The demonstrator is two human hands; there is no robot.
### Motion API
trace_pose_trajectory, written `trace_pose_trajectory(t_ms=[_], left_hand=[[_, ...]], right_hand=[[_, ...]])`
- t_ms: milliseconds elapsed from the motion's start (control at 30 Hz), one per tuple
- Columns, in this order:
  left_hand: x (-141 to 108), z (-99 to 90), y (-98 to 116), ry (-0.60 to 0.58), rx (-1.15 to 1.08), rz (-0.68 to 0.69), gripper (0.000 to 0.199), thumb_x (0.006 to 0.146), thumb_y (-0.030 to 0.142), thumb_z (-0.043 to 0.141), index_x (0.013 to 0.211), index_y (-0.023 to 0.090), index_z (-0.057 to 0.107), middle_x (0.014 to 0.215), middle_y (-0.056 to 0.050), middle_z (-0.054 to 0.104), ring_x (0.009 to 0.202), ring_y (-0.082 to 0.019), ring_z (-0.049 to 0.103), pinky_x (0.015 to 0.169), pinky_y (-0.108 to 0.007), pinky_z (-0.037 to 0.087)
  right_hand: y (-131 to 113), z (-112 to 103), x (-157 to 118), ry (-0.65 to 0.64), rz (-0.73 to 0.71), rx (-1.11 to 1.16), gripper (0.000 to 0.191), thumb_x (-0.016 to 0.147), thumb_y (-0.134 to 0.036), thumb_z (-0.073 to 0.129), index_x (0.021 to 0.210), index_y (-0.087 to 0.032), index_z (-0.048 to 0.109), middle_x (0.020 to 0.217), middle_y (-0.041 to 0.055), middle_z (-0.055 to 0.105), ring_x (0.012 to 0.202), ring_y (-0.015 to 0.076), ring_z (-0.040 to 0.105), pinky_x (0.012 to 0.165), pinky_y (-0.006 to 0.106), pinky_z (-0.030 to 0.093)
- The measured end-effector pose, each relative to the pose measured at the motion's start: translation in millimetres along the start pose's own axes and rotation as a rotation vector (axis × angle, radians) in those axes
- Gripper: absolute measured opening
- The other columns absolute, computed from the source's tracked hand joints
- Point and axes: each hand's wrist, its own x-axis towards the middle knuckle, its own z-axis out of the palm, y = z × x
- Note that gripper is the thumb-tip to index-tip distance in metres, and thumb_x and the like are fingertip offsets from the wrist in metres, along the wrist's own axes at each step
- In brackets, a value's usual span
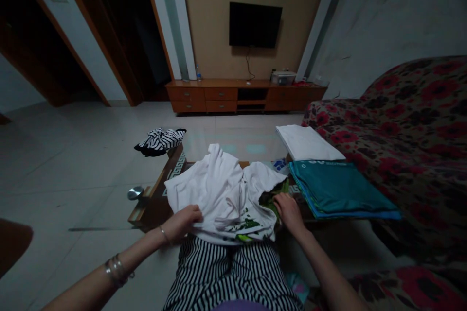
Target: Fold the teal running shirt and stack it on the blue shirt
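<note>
At the near edge of a glass-topped coffee table (155, 199) in a dim sitting room, you sat with a white printed garment (222, 189) spread across the table edge and your lap. At the left, a black-and-white striped cloth (159, 141) lay bunched just off the table's far corner, apparently on the tiled floor. Your left hand (186, 223), with silver bangles (116, 269) on the forearm, lay on the garment's near edge. Your right hand (290, 211) sat well apart, at a fold showing green fabric (275, 199); the picture could not settle whether either hand was gripping or only resting. Your striped trousers (226, 277) lay beneath the slack. To the right, a folded white cloth (306, 143) and a folded teal cloth (339, 189) lay beside the garment, in front of a floral sofa (412, 121). The slack could have slipped into the gap between lap and table if released, while a wide sweep of your right arm could have knocked the teal stack over the edge.
</note>
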Motion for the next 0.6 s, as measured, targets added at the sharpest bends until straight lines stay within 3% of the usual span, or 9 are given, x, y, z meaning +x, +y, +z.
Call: trace_pose_trajectory(t_ms=[133, 233, 267, 300, 367, 467, 500, 533, 600], left_hand=[[-14, -31.0, -60, 0.275, 0.025, -0.203, 0.019, 0.064, 0.008, 0.045, 0.073, 0.018, 0.058, 0.086, -0.005, 0.053, 0.083, -0.02, 0.051, 0.076, -0.029, 0.04], [-27, -45.1, -101, 0.478, 0.082, -0.364, 0.016, 0.068, 0.008, 0.043, 0.068, 0.018, 0.057, 0.082, -0.006, 0.053, 0.083, -0.022, 0.051, 0.079, -0.032, 0.041], [-31, -46.1, -110, 0.512, 0.089, -0.412, 0.017, 0.069, 0.008, 0.043, 0.068, 0.018, 0.057, 0.081, -0.006, 0.053, 0.083, -0.022, 0.051, 0.079, -0.032, 0.042], [-35, -45.5, -115, 0.527, 0.085, -0.45, 0.018, 0.069, 0.008, 0.043, 0.069, 0.018, 0.058, 0.081, -0.006, 0.054, 0.084, -0.023, 0.051, 0.08, -0.032, 0.043], [-41, -40.6, -118, 0.525, 0.052, -0.475, 0.022, 0.069, 0.008, 0.045, 0.077, 0.017, 0.063, 0.085, -0.006, 0.055, 0.087, -0.023, 0.053, 0.084, -0.033, 0.044], [-45, -30.2, -112, 0.539, 0.02, -0.423, 0.03, 0.071, 0.01, 0.046, 0.093, 0.015, 0.066, 0.098, -0.009, 0.056, 0.097, -0.024, 0.053, 0.094, -0.035, 0.044], [-45, -27.1, -109, 0.558, 0.021, -0.408, 0.032, 0.072, 0.011, 0.046, 0.098, 0.015, 0.065, 0.102, -0.01, 0.056, 0.102, -0.024, 0.053, 0.098, -0.035, 0.042], [-44, -24.3, -107, 0.578, 0.024, -0.401, 0.034, 0.073, 0.012, 0.046, 0.102, 0.015, 0.064, 0.105, -0.01, 0.056, 0.105, -0.025, 0.052, 0.1, -0.036, 0.041], [-41, -20.6, -104, 0.607, 0.033, -0.422, 0.035, 0.075, 0.015, 0.047, 0.106, 0.016, 0.063, 0.107, -0.011, 0.056, 0.108, -0.026, 0.051, 0.103, -0.038, 0.04]], right_hand=[[-39, -24, -48, -0.389, -0.069, 0.047, 0.024, 0.083, -0.008, 0.048, 0.094, -0.013, 0.069, 0.091, 0.0115, 0.068, 0.085, 0.0216, 0.061, 0.074, 0.029, 0.042], [-71, -51, -95, -0.867, -0.421, 0.431, 0.026, 0.083, -0.014, 0.053, 0.099, -0.021, 0.071, 0.086, 0.0022, 0.07, 0.074, 0.0153, 0.061, 0.062, 0.021, 0.039], [-79, -60, -104, -0.978, -0.513, 0.551, 0.027, 0.084, -0.016, 0.054, 0.102, -0.023, 0.072, 0.084, -0.0001, 0.07, 0.071, 0.014, 0.061, 0.06, 0.02, 0.038], [-85, -66, -107, -1.003, -0.552, 0.643, 0.027, 0.084, -0.019, 0.055, 0.105, -0.025, 0.072, 0.084, -0.0013, 0.071, 0.071, 0.0136, 0.061, 0.061, 0.02, 0.039], [-90, -72, -99, -0.823, -0.465, 0.719, 0.024, 0.087, -0.024, 0.054, 0.102, -0.025, 0.073, 0.085, -0.0002, 0.07, 0.075, 0.015, 0.062, 0.068, 0.022, 0.043], [-88, -58, -65, -0.311, -0.192, 0.635, 0.024, 0.089, -0.028, 0.05, 0.098, -0.021, 0.071, 0.095, 0.0064, 0.069, 0.091, 0.0206, 0.062, 0.084, 0.03, 0.045], [-87, -48, -56, -0.206, -0.133, 0.594, 0.025, 0.088, -0.028, 0.051, 0.102, -0.02, 0.07, 0.101, 0.0088, 0.068, 0.098, 0.0224, 0.061, 0.088, 0.033, 0.044], [-87, -36, -49, -0.158, -0.1, 0.56, 0.029, 0.086, -0.027, 0.053, 0.11, -0.019, 0.067, 0.108, 0.0108, 0.066, 0.103, 0.0236, 0.06, 0.091, 0.035, 0.044], [-91, -9, -50, -0.197, -0.106, 0.501, 0.044, 0.079, -0.021, 0.059, 0.123, -0.018, 0.061, 0.117, 0.0133, 0.063, 0.109, 0.0248, 0.058, 0.095, 0.036, 0.044]])
